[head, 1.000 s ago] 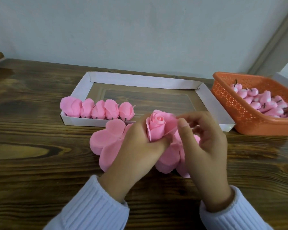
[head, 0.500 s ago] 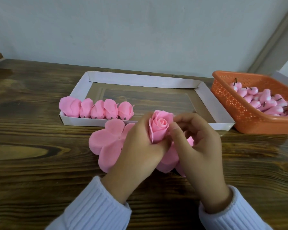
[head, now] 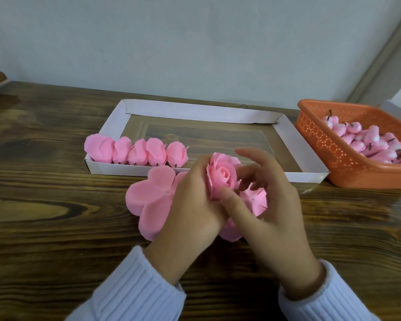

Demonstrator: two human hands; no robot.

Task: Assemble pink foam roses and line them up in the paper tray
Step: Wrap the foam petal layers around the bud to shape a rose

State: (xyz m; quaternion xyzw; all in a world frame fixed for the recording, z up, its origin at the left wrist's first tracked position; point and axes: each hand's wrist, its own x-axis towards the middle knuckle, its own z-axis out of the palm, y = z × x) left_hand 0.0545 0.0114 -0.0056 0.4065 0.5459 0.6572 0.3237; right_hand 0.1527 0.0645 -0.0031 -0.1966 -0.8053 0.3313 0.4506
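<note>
Left hand [head: 195, 200] grips a nearly finished rose [head: 222, 174] just in front of the paper tray [head: 199, 111]; right hand [head: 271, 212] is loose-fingered, thumb on a petal. Five roses [head: 137, 151] line the tray's near edge, most of it is unfilled, and the basket [head: 315, 135] holds many cores [head: 375, 144].

no readable text to be found anywhere tbh, nothing printed seen on the white paper tray [head: 195, 110], the orange basket [head: 322, 144] or the wooden table [head: 56, 228], no labels, brands or numbers spotted
</note>
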